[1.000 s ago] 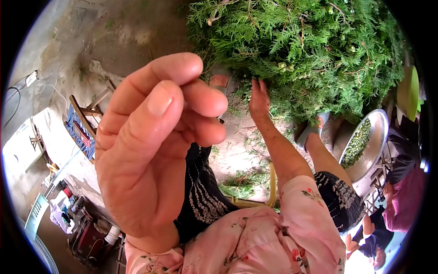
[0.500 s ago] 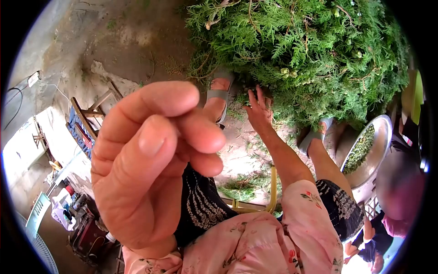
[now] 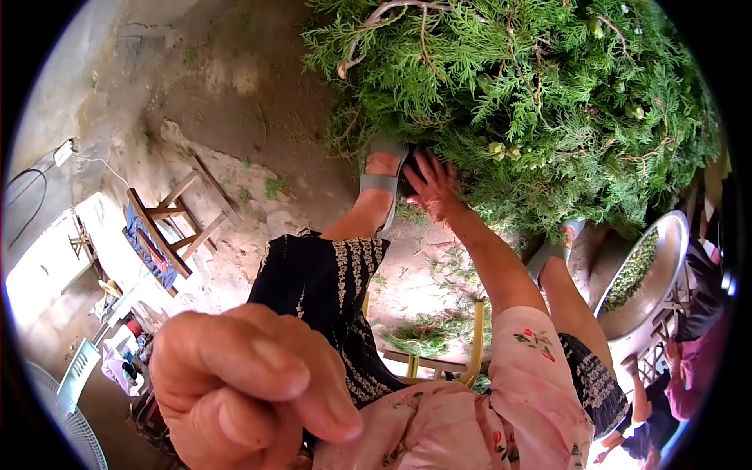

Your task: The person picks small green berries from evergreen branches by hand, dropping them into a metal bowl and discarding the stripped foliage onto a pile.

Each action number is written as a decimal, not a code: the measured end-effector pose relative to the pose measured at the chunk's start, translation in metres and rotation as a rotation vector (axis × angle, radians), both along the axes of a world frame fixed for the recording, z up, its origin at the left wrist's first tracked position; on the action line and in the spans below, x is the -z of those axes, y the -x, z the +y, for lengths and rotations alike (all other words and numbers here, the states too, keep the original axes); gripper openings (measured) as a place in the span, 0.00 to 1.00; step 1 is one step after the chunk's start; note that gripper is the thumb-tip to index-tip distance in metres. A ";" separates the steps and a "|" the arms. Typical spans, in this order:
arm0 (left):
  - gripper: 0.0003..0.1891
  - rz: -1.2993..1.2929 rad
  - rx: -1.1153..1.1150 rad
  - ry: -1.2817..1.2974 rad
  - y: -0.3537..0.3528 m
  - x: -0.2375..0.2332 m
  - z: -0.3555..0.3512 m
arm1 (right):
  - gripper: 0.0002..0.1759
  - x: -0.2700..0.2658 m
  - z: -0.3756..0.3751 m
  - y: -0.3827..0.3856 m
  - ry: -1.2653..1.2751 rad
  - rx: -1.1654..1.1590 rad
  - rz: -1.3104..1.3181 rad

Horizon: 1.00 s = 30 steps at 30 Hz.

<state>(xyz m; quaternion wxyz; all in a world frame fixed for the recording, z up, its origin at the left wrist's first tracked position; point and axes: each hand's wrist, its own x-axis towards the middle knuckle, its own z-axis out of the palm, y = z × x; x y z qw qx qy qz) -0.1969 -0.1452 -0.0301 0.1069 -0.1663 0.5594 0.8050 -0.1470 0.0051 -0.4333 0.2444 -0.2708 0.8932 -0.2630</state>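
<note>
Close to the camera, my left hand point(image 3: 251, 384) has its fingers curled in toward the thumb. Whether anything small is between them is hidden. Farther off, my right hand point(image 3: 439, 192) reaches to the lower edge of a heap of green conifer branches point(image 3: 533, 102). Its fingers are spread and touch or nearly touch the sprigs there; nothing shows in its grasp. Small pale green cones point(image 3: 501, 150) sit among the foliage. On the right, a metal basin point(image 3: 666, 274) holds many small green pieces point(image 3: 633, 274) that look like such cones.
My sandalled foot point(image 3: 380, 180) stands beside my right hand. Below lie loose sprigs point(image 3: 431, 333) near a yellow chair frame point(image 3: 478, 345). A wooden frame point(image 3: 172, 219) leans at left, above a fan point(image 3: 74, 439). Another person in a purple top point(image 3: 693, 376) is at lower right.
My left hand has dropped lower and turned, with its fingers curled further in. My right hand has shifted slightly left and down along the heap's edge, its fingers spread wider.
</note>
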 end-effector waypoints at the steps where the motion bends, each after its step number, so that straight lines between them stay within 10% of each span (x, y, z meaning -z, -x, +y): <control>1: 0.08 0.003 0.004 0.005 0.000 0.000 0.001 | 0.41 -0.008 -0.003 0.007 -0.094 0.028 -0.226; 11: 0.06 -0.011 0.037 0.004 0.000 0.001 0.006 | 0.30 0.031 0.034 -0.038 -0.008 -0.058 0.207; 18: 0.06 -0.066 0.020 0.011 0.006 -0.006 0.012 | 0.26 0.012 0.016 0.001 -0.245 -0.191 -0.171; 27: 0.09 -0.001 0.042 -0.027 0.005 -0.002 0.011 | 0.19 0.077 -0.001 0.000 -0.074 0.106 -0.361; 30: 0.11 -0.001 0.043 -0.054 0.005 -0.003 0.009 | 0.16 0.043 -0.012 -0.003 0.171 0.781 -0.407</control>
